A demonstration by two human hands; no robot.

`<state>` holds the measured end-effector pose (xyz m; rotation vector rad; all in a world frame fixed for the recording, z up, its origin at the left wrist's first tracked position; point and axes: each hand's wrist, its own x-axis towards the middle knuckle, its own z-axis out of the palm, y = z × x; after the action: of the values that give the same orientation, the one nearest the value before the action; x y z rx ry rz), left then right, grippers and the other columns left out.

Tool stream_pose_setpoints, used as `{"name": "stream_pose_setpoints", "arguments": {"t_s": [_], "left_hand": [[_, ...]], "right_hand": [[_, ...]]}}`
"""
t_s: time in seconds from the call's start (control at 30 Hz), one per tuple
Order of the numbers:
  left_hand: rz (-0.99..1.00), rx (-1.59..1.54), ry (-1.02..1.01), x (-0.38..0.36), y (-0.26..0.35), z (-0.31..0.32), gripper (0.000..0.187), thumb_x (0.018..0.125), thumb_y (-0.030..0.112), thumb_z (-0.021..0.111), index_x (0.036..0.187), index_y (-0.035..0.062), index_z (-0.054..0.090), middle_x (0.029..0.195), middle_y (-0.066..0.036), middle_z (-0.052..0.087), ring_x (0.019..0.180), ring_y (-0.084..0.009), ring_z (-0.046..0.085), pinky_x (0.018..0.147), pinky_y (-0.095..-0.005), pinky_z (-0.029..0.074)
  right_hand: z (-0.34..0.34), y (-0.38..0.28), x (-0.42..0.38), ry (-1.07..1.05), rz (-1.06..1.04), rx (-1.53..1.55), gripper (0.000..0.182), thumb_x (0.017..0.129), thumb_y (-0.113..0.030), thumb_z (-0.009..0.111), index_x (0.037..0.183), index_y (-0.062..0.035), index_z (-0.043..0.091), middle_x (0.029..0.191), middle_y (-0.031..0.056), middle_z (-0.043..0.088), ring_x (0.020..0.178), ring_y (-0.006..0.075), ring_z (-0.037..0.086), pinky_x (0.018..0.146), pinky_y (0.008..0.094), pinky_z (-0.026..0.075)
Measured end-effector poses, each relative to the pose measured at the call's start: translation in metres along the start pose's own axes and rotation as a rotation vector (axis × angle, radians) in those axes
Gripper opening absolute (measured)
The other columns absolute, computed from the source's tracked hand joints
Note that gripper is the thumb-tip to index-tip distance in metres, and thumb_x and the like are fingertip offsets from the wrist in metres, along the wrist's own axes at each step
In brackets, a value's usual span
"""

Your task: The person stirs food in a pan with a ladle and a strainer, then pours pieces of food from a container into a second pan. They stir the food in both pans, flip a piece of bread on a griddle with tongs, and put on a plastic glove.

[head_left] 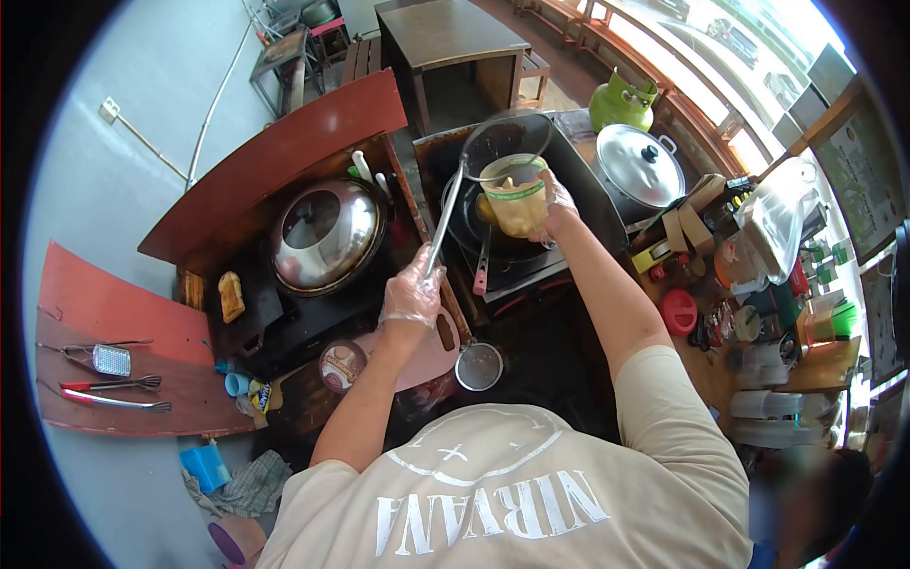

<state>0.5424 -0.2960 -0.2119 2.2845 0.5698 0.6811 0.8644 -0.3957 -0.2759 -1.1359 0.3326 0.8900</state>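
Pale shirt (493, 484), marked with white lettering: worn on the near side of the wok (466, 220). Round metal sieve (479, 367): set nearer than the wok, just beside a pink board (436, 356). Round tub (342, 365): placed near-left of the wok, beside the left forearm.

Left hand (414, 289), gloved in clear plastic: held near-left of the wok, its fingers wrapped around the handle of a metal skimmer (442, 226). The skimmer's hoop was extended over the far part of the wok. Spatula with pink handle (481, 277): rested in the wok, handle pointed to its near side.

Right hand (559, 204), likewise gloved: held over the right side of the wok, fingers curled about the side of a plastic container; its far fingers were partly hidden. Plastic container (519, 216), green-banded at the rim: held above the wok, with pale yellow pieces seen inside; its exact tilt could not be told.

Domed lid (327, 237), metal and glass: placed on a pan left of the wok. Large lidded pot (640, 166): stood right of the wok. Green gas cylinder (624, 102): stood far-right of the wok. Brown table (453, 40): placed beyond the wok.
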Motion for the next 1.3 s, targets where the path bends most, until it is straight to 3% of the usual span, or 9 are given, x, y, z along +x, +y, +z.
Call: {"name": "stream_pose_setpoints", "arguments": {"t_s": [0.2, 0.3, 0.33, 0.5, 0.7, 0.83, 0.9, 1.1, 1.3], "left_hand": [[-0.358, -0.369, 0.020, 0.017, -0.018, 0.010, 0.034, 0.088, 0.010, 0.068, 0.119, -0.0031, 0.063, 0.082, -0.024, 0.067, 0.072, -0.0204, 0.070, 0.066, -0.0337, 0.051], [-0.141, -0.043, 0.013, 0.030, -0.028, 0.019, 0.025, 0.089, 0.011, 0.063, 0.110, -0.0043, 0.063, 0.085, -0.026, 0.068, 0.077, -0.0370, 0.069, 0.070, -0.0416, 0.052], [-0.235, 0.055, -0.119, 0.036, -0.021, 0.017, 0.022, 0.089, 0.012, 0.062, 0.105, -0.0028, 0.064, 0.087, -0.026, 0.068, 0.085, -0.0417, 0.067, 0.075, -0.0456, 0.053], [-0.290, 0.381, -0.236, 0.048, -0.016, 0.057, 0.026, 0.089, 0.017, 0.062, 0.110, 0.0015, 0.064, 0.096, -0.025, 0.069, 0.093, -0.0421, 0.067, 0.083, -0.0481, 0.054], [-0.270, 0.373, -0.256, 0.043, -0.003, 0.086, 0.032, 0.089, 0.019, 0.062, 0.116, 0.0010, 0.065, 0.096, -0.027, 0.068, 0.093, -0.0419, 0.067, 0.082, -0.0474, 0.053], [-0.263, 0.253, -0.400, 0.025, 0.038, 0.068, 0.037, 0.089, 0.019, 0.063, 0.122, 0.0026, 0.063, 0.095, -0.027, 0.069, 0.089, -0.0416, 0.067, 0.081, -0.0460, 0.053], [-0.123, 0.231, -0.329, 0.005, 0.026, 0.073, 0.020, 0.088, 0.014, 0.062, 0.102, 0.0003, 0.064, 0.083, -0.029, 0.066, 0.081, -0.0437, 0.066, 0.074, -0.0511, 0.052], [-0.144, 0.246, -0.395, -0.039, 0.039, 0.042, 0.041, 0.089, 0.015, 0.062, 0.128, 0.0040, 0.060, 0.089, -0.029, 0.066, 0.083, -0.0461, 0.065, 0.073, -0.0506, 0.051], [-0.112, -0.058, -0.341, -0.037, 0.006, 0.039, 0.041, 0.088, 0.016, 0.068, 0.126, 0.0033, 0.063, 0.069, -0.017, 0.065, 0.058, -0.0236, 0.063, 0.058, -0.0368, 0.050]], "right_hand": [[-0.038, -0.004, -0.030, -0.032, -0.027, 0.108, 0.050, 0.082, -0.038, 0.070, 0.118, -0.0051, 0.060, 0.108, 0.0131, 0.067, 0.089, 0.0313, 0.068, 0.078, 0.0491, 0.055], [-0.059, -0.009, -0.074, 0.019, -0.040, 0.174, 0.049, 0.083, -0.038, 0.070, 0.119, -0.0060, 0.060, 0.108, 0.0127, 0.066, 0.091, 0.0304, 0.068, 0.077, 0.0482, 0.056], [-0.066, -0.011, -0.090, 0.056, -0.059, 0.160, 0.051, 0.081, -0.041, 0.069, 0.121, -0.0099, 0.060, 0.112, 0.0114, 0.066, 0.097, 0.0297, 0.067, 0.080, 0.0530, 0.053], [-0.110, -0.002, -0.151, 0.126, -0.136, 0.016, 0.082, 0.075, -0.056, 0.065, 0.142, -0.0150, 0.041, 0.147, 0.0110, 0.042, 0.133, 0.0363, 0.043, 0.101, 0.0684, 0.031], [-0.167, 0.040, -0.155, 0.231, -0.068, -0.104, 0.087, 0.071, -0.058, 0.067, 0.143, -0.0161, 0.043, 0.146, 0.0117, 0.044, 0.131, 0.0360, 0.046, 0.100, 0.0660, 0.034], [-0.176, 0.069, -0.144, 0.253, -0.021, 0.013, 0.070, 0.072, -0.054, 0.069, 0.129, -0.0157, 0.055, 0.128, 0.0104, 0.059, 0.114, 0.0325, 0.059, 0.084, 0.0587, 0.045], [-0.169, 0.074, -0.147, 0.312, -0.039, 0.027, 0.061, 0.072, -0.053, 0.069, 0.119, -0.0148, 0.060, 0.116, 0.0102, 0.064, 0.102, 0.0311, 0.063, 0.077, 0.0552, 0.046], [-0.180, 0.097, -0.104, 0.195, -0.102, 0.196, 0.050, 0.079, -0.033, 0.072, 0.115, -0.0003, 0.060, 0.106, 0.0157, 0.066, 0.090, 0.0324, 0.069, 0.076, 0.0507, 0.058], [-0.190, 0.098, -0.083, 0.190, -0.104, 0.168, 0.050, 0.081, -0.031, 0.071, 0.115, 0.0039, 0.059, 0.105, 0.0158, 0.067, 0.092, 0.0325, 0.069, 0.081, 0.0505, 0.058]]}}
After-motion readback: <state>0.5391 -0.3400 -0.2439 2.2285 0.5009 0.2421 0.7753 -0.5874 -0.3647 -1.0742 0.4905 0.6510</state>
